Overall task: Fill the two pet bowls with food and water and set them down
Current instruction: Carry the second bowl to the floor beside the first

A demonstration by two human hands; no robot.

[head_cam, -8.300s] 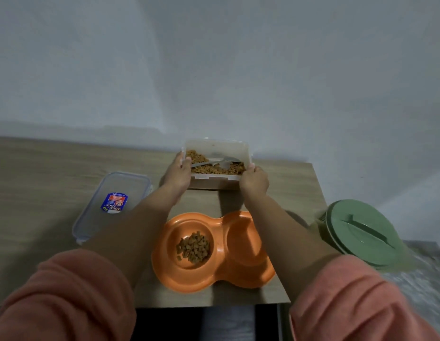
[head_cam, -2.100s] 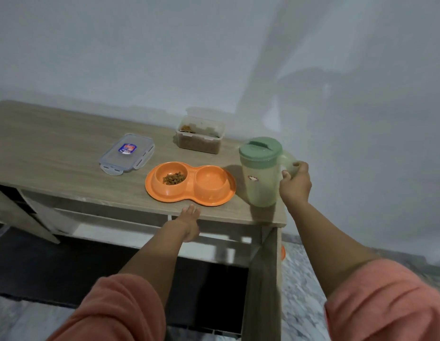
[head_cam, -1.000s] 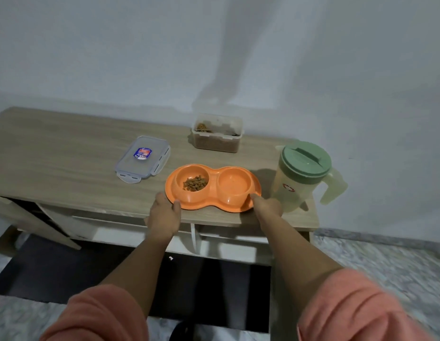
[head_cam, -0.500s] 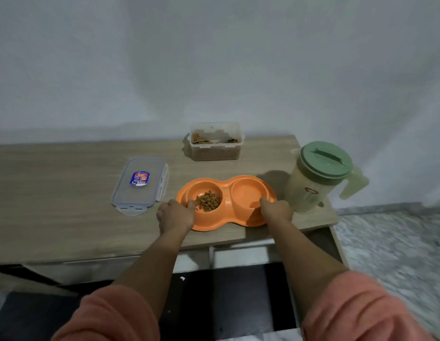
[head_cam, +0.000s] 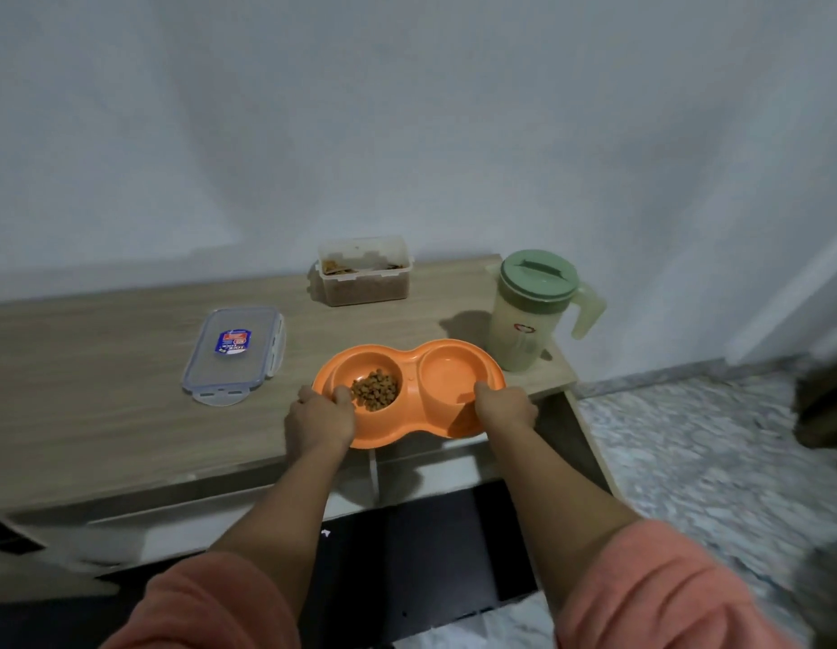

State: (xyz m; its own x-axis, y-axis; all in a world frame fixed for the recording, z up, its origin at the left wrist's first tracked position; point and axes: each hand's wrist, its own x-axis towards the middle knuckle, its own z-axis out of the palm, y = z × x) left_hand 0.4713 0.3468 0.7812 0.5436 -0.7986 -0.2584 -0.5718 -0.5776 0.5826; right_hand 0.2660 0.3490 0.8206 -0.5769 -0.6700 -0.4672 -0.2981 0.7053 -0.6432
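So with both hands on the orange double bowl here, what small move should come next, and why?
Probably lift it level off the table. The left hand and right hand grip opposite ends of the orange double bowl, kibble sits in its left well, and its near edge overhangs.

Wooden table (head_cam: 102, 405); lid (head_cam: 234, 353), food container (head_cam: 365, 271), pitcher (head_cam: 531, 311), orange bowl (head_cam: 421, 400).

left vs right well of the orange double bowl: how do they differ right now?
The left well holds a small heap of brown kibble; the right well shows no kibble, and water cannot be told. The left hand grips the rim beside the left well, the right hand beside the right well. Both are round, orange, and part of one double bowl.
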